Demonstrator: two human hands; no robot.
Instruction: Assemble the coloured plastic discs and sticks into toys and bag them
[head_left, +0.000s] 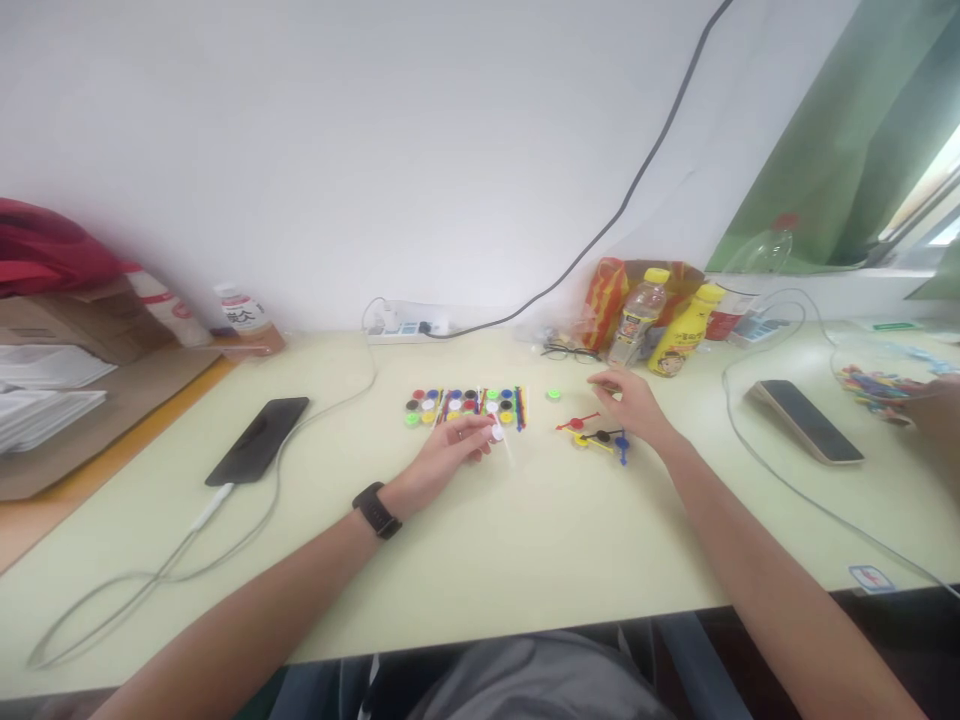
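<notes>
Pinched between the thumb and fingers of my left hand (469,438) is a white disc (496,432) with a thin white stick-like piece at it. Just behind that hand lie rows of coloured discs (454,405), with thin arrow-shaped pieces (520,410) among and beside them. My right hand (622,400) is above the table, its fingers bent and slightly apart, with nothing visible between them. To its left sits a green disc (553,395). Below it lie discs joined with arrows: a red one (576,424), a yellow one (580,440), a black one (604,437) and a blue one (622,443).
A phone (257,441) with a charging cable lies left, another phone-like device (810,420) right. Bottles (684,330), glasses (571,353) and a power strip (409,325) stand along the wall. Another person's hand (930,410) is by small coloured pieces (874,385) at far right.
</notes>
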